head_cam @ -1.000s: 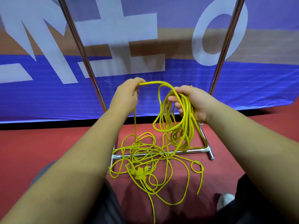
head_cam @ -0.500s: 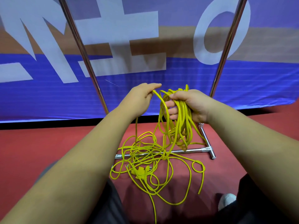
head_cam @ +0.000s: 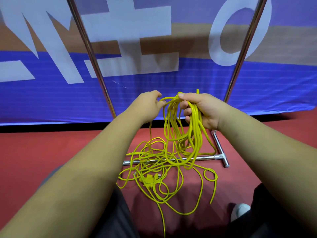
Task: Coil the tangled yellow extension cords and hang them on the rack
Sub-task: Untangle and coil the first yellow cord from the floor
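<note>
Head view: right hand (head_cam: 204,109) grips hanging loops of yellow extension cord (head_cam: 193,134) at frame centre; left hand (head_cam: 145,105) pinches one strand; the rest lies tangled below. Light, limp, likely springy, so hold the loops at their top.

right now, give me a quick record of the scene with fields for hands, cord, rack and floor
left hand: pinches a strand leading into the coil
right hand: grips the coil of yellow cord, loops hanging down
loose tangle: on the red floor, draped over the rack base
plug: yellow, lying in the tangle
rack: chrome, base bar on the floor, two uprights, nothing hung on the part in view
backdrop: blue banner with white letters
</note>
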Demonstrator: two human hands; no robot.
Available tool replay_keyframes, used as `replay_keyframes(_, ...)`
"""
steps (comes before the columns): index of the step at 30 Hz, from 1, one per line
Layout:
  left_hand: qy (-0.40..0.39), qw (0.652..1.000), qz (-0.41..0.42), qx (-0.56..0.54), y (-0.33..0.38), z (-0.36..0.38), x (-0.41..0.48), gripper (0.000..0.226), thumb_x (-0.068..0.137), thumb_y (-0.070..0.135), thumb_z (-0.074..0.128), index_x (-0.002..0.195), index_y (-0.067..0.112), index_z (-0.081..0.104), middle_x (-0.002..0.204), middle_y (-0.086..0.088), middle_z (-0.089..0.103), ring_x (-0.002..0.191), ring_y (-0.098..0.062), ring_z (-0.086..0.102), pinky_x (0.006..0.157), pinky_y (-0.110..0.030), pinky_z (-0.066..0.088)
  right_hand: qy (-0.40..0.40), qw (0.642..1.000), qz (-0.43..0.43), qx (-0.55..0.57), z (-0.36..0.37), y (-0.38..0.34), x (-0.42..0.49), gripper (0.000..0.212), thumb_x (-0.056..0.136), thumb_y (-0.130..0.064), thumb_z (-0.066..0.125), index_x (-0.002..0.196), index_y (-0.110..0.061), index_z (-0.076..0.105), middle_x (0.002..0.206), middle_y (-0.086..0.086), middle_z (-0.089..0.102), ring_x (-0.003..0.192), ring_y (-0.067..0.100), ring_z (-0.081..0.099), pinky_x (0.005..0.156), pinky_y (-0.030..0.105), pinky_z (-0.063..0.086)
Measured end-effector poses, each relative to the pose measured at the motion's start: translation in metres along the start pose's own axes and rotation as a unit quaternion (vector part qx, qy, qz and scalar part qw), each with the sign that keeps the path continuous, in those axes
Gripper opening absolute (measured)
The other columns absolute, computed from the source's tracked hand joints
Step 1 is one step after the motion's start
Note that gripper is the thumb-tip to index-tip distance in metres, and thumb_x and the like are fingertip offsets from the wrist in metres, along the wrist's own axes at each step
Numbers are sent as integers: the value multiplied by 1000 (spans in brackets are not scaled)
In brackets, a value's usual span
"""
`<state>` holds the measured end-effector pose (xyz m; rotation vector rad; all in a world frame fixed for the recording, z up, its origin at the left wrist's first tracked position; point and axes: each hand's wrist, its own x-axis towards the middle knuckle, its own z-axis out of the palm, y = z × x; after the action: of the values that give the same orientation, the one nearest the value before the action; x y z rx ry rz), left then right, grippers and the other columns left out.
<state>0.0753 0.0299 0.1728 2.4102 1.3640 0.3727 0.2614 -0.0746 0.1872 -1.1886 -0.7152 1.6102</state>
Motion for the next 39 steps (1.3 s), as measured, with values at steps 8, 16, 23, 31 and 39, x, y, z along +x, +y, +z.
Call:
replay_keyframes(8,-277,959,39,-41,48,-7,-54,45,92,54,69,102,10,69,90,-7,72,81,-18,64,78,-38,54,76,995,-6,64,-10,-2,8,27,102,-31,69,81,-16,62,68,-5,56,49,7,55,47,24,51)
replay_keyframes(16,-227,969,32,93,70,28,-66,61,80,71,72,78,11,74,71,-8,67,71,-24,63,64,-35,49,158,980,-22,118,-14,0,12,34,102,-34,70,77,-12,64,60,-2,61,48,10,60,50,23,54)
replay_keyframes(23,-176,983,51,11,70,20,-61,40,90,45,76,70,12,67,60,-1,59,58,-14,52,59,-30,41,168,978,-47,112,-22,1,15,37,100,-41,71,105,-5,74,84,2,78,72,13,77,64,31,60)
replay_keyframes(31,-108,990,82,40,72,10,-59,34,104,39,57,93,11,72,78,7,70,79,-13,62,64,-26,31,99,990,-39,90,-14,6,13,16,100,-23,72,109,-10,72,93,3,79,83,19,80,68,36,64)
replay_keyframes(39,41,993,35,-108,69,7,-51,37,92,49,72,94,17,53,77,5,72,64,-7,69,52,-20,43,46,995,0,94,-8,2,14,22,95,-26,74,78,-17,64,69,-3,63,63,16,69,66,44,60)
